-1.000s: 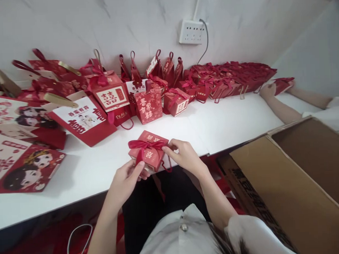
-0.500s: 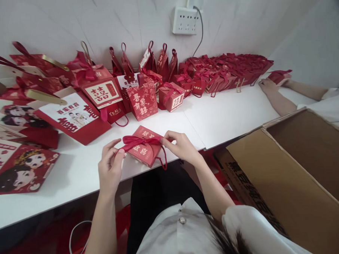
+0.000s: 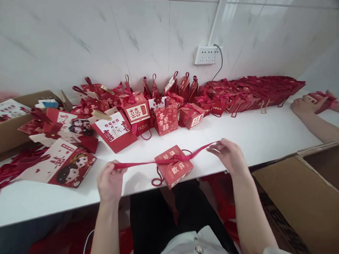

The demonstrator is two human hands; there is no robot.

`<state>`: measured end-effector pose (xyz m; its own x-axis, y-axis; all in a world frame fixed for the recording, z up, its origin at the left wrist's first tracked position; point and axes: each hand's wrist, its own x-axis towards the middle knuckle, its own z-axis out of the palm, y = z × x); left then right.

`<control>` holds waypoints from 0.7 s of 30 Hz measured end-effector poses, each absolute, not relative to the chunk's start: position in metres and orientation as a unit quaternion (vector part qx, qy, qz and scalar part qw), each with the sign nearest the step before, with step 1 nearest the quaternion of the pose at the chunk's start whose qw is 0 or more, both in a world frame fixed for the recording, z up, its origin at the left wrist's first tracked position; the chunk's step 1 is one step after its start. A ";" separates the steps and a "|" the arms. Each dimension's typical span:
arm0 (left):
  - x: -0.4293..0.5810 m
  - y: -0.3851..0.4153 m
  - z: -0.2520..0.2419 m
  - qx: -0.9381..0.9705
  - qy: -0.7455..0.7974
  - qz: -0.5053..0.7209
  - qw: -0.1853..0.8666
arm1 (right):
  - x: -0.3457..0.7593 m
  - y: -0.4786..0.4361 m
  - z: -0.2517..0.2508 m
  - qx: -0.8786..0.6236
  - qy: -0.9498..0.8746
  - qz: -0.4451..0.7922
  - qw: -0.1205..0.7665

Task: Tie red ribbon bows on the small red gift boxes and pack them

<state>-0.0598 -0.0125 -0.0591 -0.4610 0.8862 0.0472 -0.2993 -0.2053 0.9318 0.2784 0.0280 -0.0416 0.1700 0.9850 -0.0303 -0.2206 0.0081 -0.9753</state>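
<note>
A red gift box (image 3: 175, 174) with pale Chinese characters lies at the front edge of the white table (image 3: 212, 147). Across its top runs a dark red ribbon (image 3: 140, 164), crossing itself near the middle of the box. My left hand (image 3: 111, 180) pinches one ribbon end, left of the box. The other end is between the fingers of my right hand (image 3: 229, 154), to the right and a little higher. Both ends are stretched outward, and neither hand touches the box. A twisted red cord (image 3: 157, 180) hangs out at the box's left side.
Finished-looking red boxes (image 3: 166, 119) line the wall, with a dense row (image 3: 257, 89) at the right. A co-worker's hands (image 3: 309, 104) hold a red box there. Loose ribbons (image 3: 8, 171) lie at left. An open carton (image 3: 290, 181) stands at front right.
My hands have moved apart, drawing the ribbon from loose loops into a long line. The box sits turned differently. The head view has shifted, showing more wall and the left end of the table.
</note>
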 end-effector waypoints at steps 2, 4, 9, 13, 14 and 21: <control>-0.070 -0.013 -0.056 0.269 0.466 0.735 0.414 | 0.291 0.030 -0.036 -0.473 -0.362 0.504 0.625; -0.073 -0.011 -0.049 0.252 0.446 0.737 0.441 | 0.296 0.033 -0.028 -0.462 -0.352 0.501 0.642; -0.054 0.009 -0.006 0.273 0.371 0.735 0.498 | 0.275 0.047 0.013 -0.380 -0.393 0.527 0.651; -0.028 0.032 0.035 0.404 0.314 0.698 0.501 | 0.239 0.056 0.058 -0.329 -0.509 0.539 0.584; -0.022 0.036 0.042 0.448 0.306 0.681 0.491 | 0.230 0.058 0.067 -0.325 -0.530 0.537 0.570; 0.010 0.042 0.065 0.628 0.349 0.562 0.409 | 0.186 0.063 0.089 -0.282 -0.577 0.545 0.540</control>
